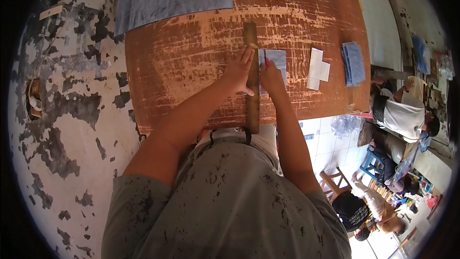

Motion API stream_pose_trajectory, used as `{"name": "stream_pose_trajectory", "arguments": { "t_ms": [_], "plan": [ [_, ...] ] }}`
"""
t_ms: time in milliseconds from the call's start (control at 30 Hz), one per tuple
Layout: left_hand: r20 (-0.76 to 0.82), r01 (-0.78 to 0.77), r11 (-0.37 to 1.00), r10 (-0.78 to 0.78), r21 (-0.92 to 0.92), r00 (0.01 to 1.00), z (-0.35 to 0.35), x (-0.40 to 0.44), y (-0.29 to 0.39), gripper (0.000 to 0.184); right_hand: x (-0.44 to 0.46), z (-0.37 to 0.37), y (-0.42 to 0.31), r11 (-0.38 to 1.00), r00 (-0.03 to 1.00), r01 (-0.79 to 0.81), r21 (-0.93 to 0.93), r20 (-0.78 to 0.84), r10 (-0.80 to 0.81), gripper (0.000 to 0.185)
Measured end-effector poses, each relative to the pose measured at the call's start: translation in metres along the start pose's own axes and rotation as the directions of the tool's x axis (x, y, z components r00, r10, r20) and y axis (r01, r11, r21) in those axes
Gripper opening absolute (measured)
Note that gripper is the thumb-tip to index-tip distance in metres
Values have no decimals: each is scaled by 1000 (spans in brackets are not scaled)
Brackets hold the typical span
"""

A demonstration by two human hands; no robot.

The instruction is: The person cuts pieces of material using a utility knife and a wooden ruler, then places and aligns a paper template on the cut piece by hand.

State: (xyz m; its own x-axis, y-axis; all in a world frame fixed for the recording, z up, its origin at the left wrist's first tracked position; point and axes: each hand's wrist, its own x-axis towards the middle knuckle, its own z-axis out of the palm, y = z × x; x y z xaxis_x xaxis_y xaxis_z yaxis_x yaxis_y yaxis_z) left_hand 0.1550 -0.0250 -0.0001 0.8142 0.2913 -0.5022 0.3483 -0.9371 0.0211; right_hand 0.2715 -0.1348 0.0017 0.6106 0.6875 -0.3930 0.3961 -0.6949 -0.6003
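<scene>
Both hands are at work near the middle of the desk point(182, 72). Fingers apart, the left hand point(235, 73) is spread over a long, worn ruler point(253, 108), its fingertips and thumb pressing it down. The right hand point(273, 79) pinches a slim red tool point(267, 61), apparently a cutter, whose dark tip points away from the body. Beneath that hand lies a small blue piece point(280, 58), one edge running right beside the ruler. Judging by this setup, the cut along that edge is in hand; the right hand hides much of the line, so I cannot tell how much is already through. Well to the right sits a blue stack point(353, 63), which looks like pieces already prepared, and between it and the small piece lie some pale strips point(314, 69), perhaps patterns. At the far left of the desk, a large blue sheet point(177, 0) lies spread out; it looks largely whole, so plenty of material probably remains uncut.
</scene>
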Motion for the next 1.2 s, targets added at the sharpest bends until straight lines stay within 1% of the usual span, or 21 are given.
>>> {"name": "stream_pose_trajectory", "arguments": {
  "t_ms": [33,67,133,267,367,467,500,533,567,633,667,733,767,833,867,933,967,1033,1067,1133,1200],
  "plan": [
    [1,-1,1000,1,4,1000,-1,0,0,165,10,1,-5,999,998,-50,11,22,50,39],
    [2,-4,1000,4,8,1000,-1,-1,1,164,16,3,-6,999,998,-49,9,27,49,39],
    [-10,-9,1000,9,-7,1000,3,1,-1,164,24,6,-6,999,997,10,-46,74,-7,40],
    [-40,-24,999,23,-24,999,11,4,-2,161,27,11,-8,1000,994,-7,-29,104,10,41],
    [-63,-26,999,23,-46,998,11,3,-2,161,23,14,-11,998,995,-56,7,80,56,45],
    [-52,1,999,-3,-33,999,6,1,0,162,8,10,-6,990,975,-143,-7,173,142,43],
    [-55,2,999,-4,-36,998,2,1,1,162,-6,10,6,970,963,127,-205,261,-71,42],
    [-14,10,1000,-10,-24,1000,-1,1,1,163,-19,12,17,844,888,395,-362,384,-251,42],
    [28,16,1000,-15,-13,999,-4,1,2,164,-31,18,27,843,889,395,-364,384,-250,42],
    [11,20,1000,-20,-16,1000,-3,-2,2,165,-58,30,41,970,969,161,-183,216,-120,41],
    [-8,27,1000,-27,-13,1000,-2,-3,2,166,-70,31,45,969,968,161,-186,220,-119,41],
    [-7,26,999,-26,-18,1000,-1,-2,1,166,-91,24,37,992,972,-122,-30,201,126,40],
    [-6,25,999,-25,-24,1000,-1,-1,1,166,-104,21,32,992,972,-119,-31,201,123,40],
    [7,19,1000,-18,-26,1000,-1,-1,1,166,-127,17,23,985,963,-14,-173,263,59,41],
    [18,15,999,-15,-29,1000,-3,0,0,166,-129,20,28,985,964,-11,-174,258,57,41],
    [10,6,1000,-6,-27,1000,-1,-2,2,167,-134,24,33,979,951,-187,-86,233,202,44],
    [-3,5,1000,-5,-17,1000,-2,0,-1,167,-130,22,37,980,954,-182,-85,226,197,44],
    [-15,-6,1000,5,-15,1000,5,-5,3,166,-123,-4,24,964,882,-248,-93,390,265,42],
    [-34,-5,1000,4,-8,999,4,-2,-1,166,-111,-10,23,968,890,-233,-90,381,250,42],
    [-36,-4,1000,4,1,999,4,-3,-1,166,-103,-18,25,981,942,-148,-125,284,179,39],
    [-43,-6,1000,7,12,999,4,-2,-1,165,-67,-14,18,998,994,-23,-57,102,29,39]
  ]
}}
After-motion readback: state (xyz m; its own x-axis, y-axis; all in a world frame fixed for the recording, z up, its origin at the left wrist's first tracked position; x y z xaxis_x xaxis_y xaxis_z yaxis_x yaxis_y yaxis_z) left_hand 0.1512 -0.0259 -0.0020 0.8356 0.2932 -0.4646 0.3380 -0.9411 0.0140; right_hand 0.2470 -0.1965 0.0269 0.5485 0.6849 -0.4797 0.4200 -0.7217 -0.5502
